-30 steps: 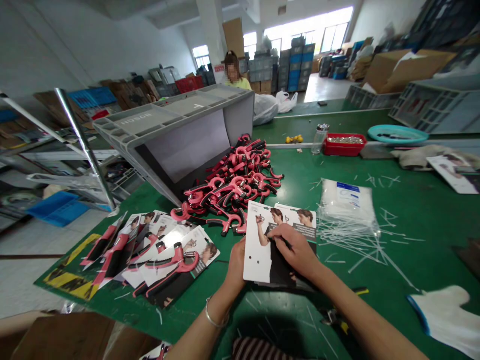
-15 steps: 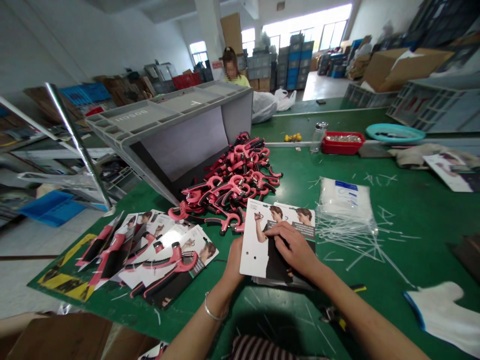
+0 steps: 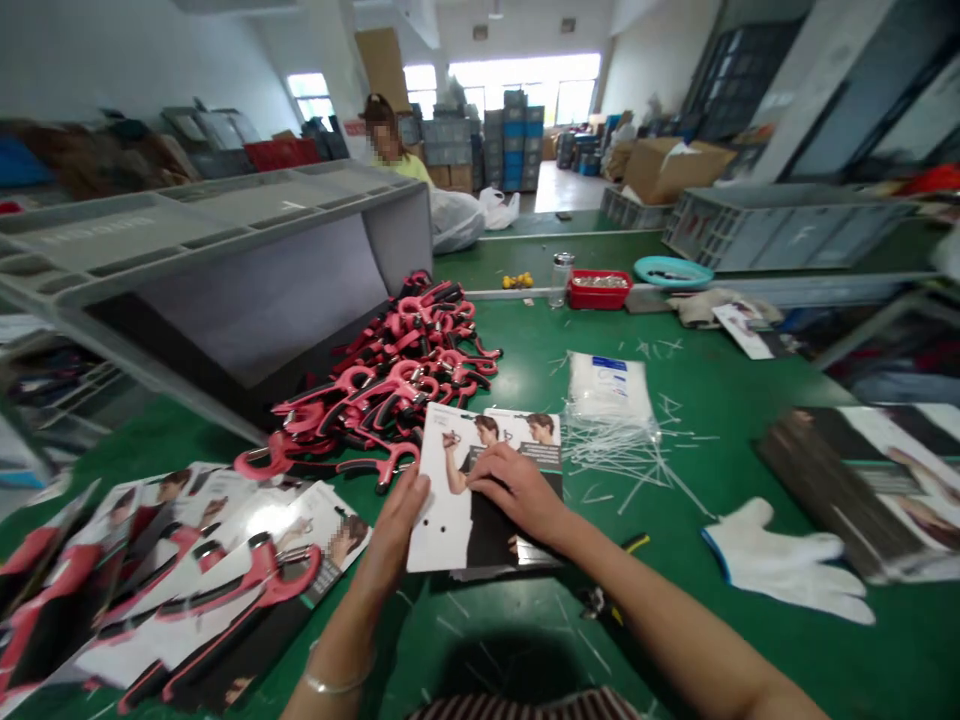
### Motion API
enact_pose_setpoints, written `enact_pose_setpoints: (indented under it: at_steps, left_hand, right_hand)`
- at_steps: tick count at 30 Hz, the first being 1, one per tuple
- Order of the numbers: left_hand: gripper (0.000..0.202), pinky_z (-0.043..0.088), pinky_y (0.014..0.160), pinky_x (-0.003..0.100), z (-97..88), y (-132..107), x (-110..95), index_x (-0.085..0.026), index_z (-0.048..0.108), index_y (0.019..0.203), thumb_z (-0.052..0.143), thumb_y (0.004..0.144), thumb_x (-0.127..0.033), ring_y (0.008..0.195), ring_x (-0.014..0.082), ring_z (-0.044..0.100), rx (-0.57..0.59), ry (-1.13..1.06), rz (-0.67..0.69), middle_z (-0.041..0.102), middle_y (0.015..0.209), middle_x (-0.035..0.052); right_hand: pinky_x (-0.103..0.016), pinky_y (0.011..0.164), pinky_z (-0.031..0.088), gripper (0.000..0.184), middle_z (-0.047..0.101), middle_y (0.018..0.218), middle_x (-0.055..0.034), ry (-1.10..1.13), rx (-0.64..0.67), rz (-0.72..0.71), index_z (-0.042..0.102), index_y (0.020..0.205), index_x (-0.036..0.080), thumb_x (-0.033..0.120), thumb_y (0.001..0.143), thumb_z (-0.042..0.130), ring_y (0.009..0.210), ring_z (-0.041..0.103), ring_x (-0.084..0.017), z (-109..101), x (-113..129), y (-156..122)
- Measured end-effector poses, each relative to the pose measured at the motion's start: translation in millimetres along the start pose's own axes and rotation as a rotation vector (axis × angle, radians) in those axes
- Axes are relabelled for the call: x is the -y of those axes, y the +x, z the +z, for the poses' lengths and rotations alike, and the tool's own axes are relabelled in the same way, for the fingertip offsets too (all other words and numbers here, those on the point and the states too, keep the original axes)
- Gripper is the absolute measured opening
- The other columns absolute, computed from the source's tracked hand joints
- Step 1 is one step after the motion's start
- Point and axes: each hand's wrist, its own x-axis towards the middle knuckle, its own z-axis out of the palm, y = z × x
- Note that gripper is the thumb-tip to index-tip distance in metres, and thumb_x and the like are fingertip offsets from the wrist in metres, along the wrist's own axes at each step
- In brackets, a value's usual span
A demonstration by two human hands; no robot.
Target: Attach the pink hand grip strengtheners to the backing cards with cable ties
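Observation:
My left hand (image 3: 391, 525) is closed on the left edge of a printed backing card (image 3: 442, 525), which has two small holes at its lower left. Across the card's front lies my right hand (image 3: 521, 495), its fingers bent together and pressed against it; the thumb is mostly hidden. Beneath is a stack of similar cards (image 3: 550, 462), partly covered. Just beyond the hands rises a heap of pink and black hand grips (image 3: 405, 385). At the left, more hand grips (image 3: 262, 575) lie on overlapping cards.
A grey crate (image 3: 397, 235) lies on its side behind the heap. White cable ties (image 3: 611, 455) spill from a plastic bag (image 3: 607, 385). Pliers (image 3: 596, 603), a white glove (image 3: 780, 555) and a card stack (image 3: 802, 500) are at right. A person (image 3: 409, 165) is across the table.
The camera view has swung right, so things appear farther left, and more of the right-hand card stack shows. Both hands stay on the card, the left now showing more at its edge.

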Motion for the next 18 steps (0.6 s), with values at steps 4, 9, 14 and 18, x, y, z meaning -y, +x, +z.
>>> enact_pose_setpoints:
  at_steps: [4, 9, 14, 18]
  left_hand:
    - [0.079, 0.056, 0.061, 0.03, -5.0, 5, -8, -0.019, 0.05, 0.136, 0.079, 0.064, -0.036, 0.076, 0.0245, 0.072, 0.14, -0.135, -0.255, 0.075, 0.096, 0.0079]
    - [0.084, 0.057, 0.063, 0.032, -9.2, 2, -3, -0.017, 0.047, 0.138, 0.081, 0.063, -0.034, 0.073, 0.0247, 0.072, 0.161, -0.238, -0.339, 0.075, 0.1, 0.0099]
    - [0.081, 0.056, 0.063, 0.031, -1.1, 13, 3, -0.017, 0.052, 0.135, 0.084, 0.062, -0.033, 0.074, 0.0255, 0.072, 0.277, -0.245, -0.352, 0.075, 0.104, 0.0122]
    - [0.066, 0.055, 0.061, 0.028, 8.9, 27, 3, -0.015, 0.058, 0.127, 0.082, 0.067, -0.031, 0.071, 0.023, 0.071, 0.409, -0.248, -0.342, 0.075, 0.1, 0.0118]
  right_hand:
    - [-0.033, 0.092, 0.048, 0.011, 0.063, 0.096, -0.0032, 0.047, -0.184, 0.05, 0.062, 0.093, 0.023, 0.025, 0.097, 0.052, 0.097, 0.06, -0.017, -6, 4, -6]
    - [-0.036, 0.092, 0.047, 0.013, 0.064, 0.106, -0.0058, -0.154, -0.39, 0.215, 0.061, 0.106, 0.024, 0.026, 0.097, 0.051, 0.103, 0.059, -0.02, -48, -17, -70]
    - [-0.034, 0.082, 0.048, 0.013, 0.063, 0.094, -0.0079, -0.632, -0.121, 0.515, 0.062, 0.093, 0.019, 0.022, 0.095, 0.05, 0.089, 0.061, -0.021, -111, -77, -135]
    - [-0.031, 0.074, 0.047, 0.013, 0.062, 0.105, -0.0161, -0.941, 0.151, 0.678, 0.06, 0.098, 0.014, 0.02, 0.095, 0.049, 0.092, 0.062, -0.025, -130, -103, -133]
